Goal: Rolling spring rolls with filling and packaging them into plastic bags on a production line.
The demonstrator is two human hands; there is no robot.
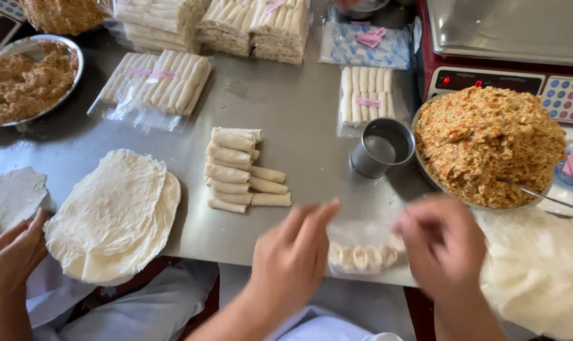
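Observation:
My left hand (293,252) and my right hand (444,243) hover over the near edge of a steel table (299,120), both blurred by motion. Between them lies a clear plastic bag (362,252) with a row of pale rolled spring rolls inside. My fingers are partly curled close to the bag; whether either hand grips it I cannot tell. A big plate of orange-brown shredded filling (488,142) with a spoon (545,197) in it sits just beyond my right hand.
Loose rolls (239,170) are stacked mid-table beside a small metal cup (382,147). A pile of round wrappers (113,215) lies at left, where another person's hand (12,252) rests. Bagged rolls (163,79), a filling bowl (27,79) and a scale (507,44) stand farther back.

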